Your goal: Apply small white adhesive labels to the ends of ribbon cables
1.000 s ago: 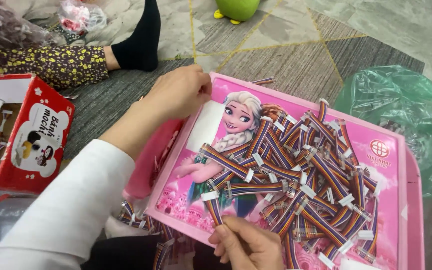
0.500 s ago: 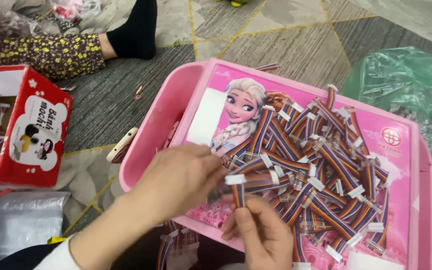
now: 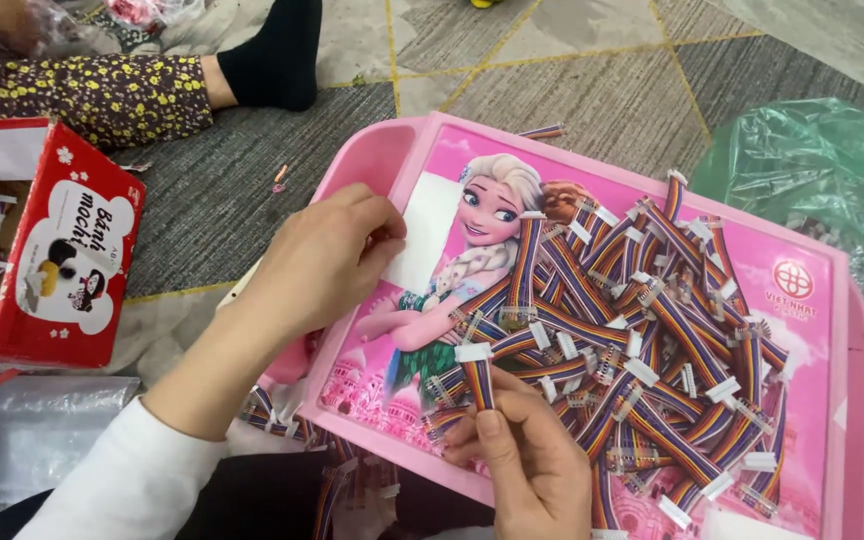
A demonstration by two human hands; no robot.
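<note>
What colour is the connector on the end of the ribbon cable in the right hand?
White; the ribbon cable below it is rainbow-striped. The head view, the only one, shows it held in the right hand.

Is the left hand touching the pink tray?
Touching. In the head view the left hand lies on the pink tray, its fingertips pressed on the white patch of the tray's picture, with no gap between them.

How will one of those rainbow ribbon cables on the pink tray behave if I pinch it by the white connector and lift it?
Probably light and floppy: the ribbon cable pinched in the right hand is a thin flat strip. The pile lies crisscrossed on the pink tray, so neighbours may drag along. The small white connector likely gives the firmer grip.
</note>
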